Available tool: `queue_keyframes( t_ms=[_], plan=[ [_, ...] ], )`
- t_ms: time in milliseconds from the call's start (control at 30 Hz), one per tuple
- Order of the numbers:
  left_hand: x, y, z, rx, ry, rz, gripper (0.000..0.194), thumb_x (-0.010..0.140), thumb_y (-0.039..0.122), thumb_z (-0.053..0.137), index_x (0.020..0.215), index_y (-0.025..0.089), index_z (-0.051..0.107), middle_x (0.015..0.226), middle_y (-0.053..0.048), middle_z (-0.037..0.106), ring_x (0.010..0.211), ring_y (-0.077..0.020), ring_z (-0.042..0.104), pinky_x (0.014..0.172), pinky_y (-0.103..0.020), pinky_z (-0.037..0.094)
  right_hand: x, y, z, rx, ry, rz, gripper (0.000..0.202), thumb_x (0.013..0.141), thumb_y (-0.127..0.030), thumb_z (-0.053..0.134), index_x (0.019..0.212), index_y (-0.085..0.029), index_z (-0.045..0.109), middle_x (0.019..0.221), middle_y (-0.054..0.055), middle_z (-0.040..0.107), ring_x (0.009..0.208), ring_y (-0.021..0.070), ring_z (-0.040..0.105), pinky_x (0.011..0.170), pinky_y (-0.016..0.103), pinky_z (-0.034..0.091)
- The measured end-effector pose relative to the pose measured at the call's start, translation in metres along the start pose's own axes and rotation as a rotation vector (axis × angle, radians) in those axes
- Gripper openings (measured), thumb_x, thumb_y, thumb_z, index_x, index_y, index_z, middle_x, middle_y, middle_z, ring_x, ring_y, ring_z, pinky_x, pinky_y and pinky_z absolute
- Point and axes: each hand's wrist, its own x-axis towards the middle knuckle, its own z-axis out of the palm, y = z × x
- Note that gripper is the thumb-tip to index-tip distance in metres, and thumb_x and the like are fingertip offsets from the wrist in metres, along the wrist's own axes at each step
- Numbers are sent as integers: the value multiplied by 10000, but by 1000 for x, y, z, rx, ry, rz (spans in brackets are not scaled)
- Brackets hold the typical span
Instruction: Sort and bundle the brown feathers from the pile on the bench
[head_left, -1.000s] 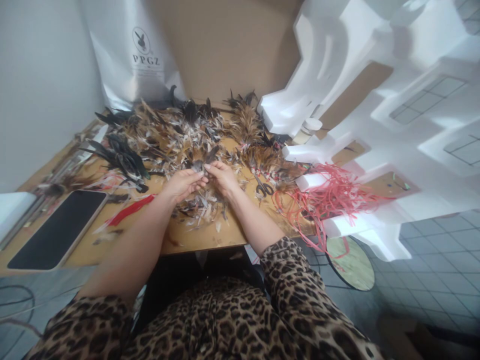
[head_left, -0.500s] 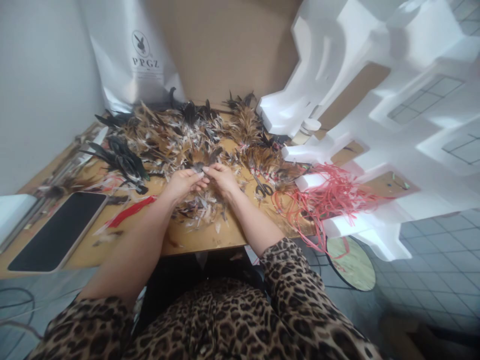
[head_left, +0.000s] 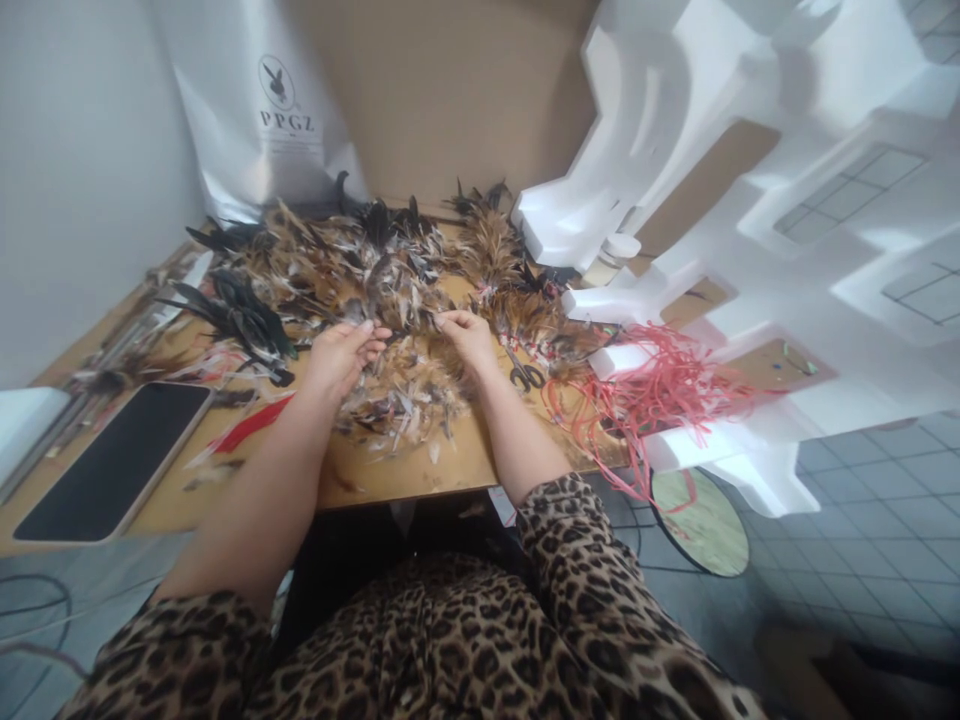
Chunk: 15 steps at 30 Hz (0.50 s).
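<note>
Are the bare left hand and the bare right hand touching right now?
Apart. The head view shows a plain gap between the bare left hand and bare right hand, with brown feathers visible between them.

Soft light; blurred, stretched edges

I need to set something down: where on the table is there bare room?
Mostly bare: the front of the table between left forearm and right forearm, nearer the body than the loose feathers; also a small patch bordered by right forearm, scissors and pink strips. Crowded: the back, under feather piles.
</note>
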Motion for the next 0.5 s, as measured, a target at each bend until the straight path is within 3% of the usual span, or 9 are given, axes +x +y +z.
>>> queue_keyframes(
  t_ms=[167,267,367,500],
  plan=[
    [1,2,-1,-48,20,-17,92,750,199,631,743,107,622,729,-59,701,502,-48,587,457,-124,423,5,20,-7,-428,-141,-72,120,669,-280,610,649,-173,660,641,-13,631,624,115,529,680,252,399],
    [0,3,-1,-73,32,-27,90,751,199,634,740,112,616,735,-56,701,503,-46,588,449,-120,421,4,18,-11,-693,-147,-93,147,712,-279,569,683,-181,676,671,10,637,648,138,539,692,271,400],
    [0,3,-1,-91,23,-21,89,751,196,637,740,109,617,736,-54,700,501,-44,585,446,-119,423,4,9,-17,-924,-127,-113,181,749,-259,537,802,-192,697,810,45,657,759,169,563,739,291,407],
    [0,1,-1,-102,-20,-26,79,750,184,633,758,106,632,720,-49,699,500,-49,589,449,-127,431,0,1,-18,-1161,-204,-214,269,772,-205,514,975,-246,685,1010,69,616,985,210,523,867,343,378]
  ],
)
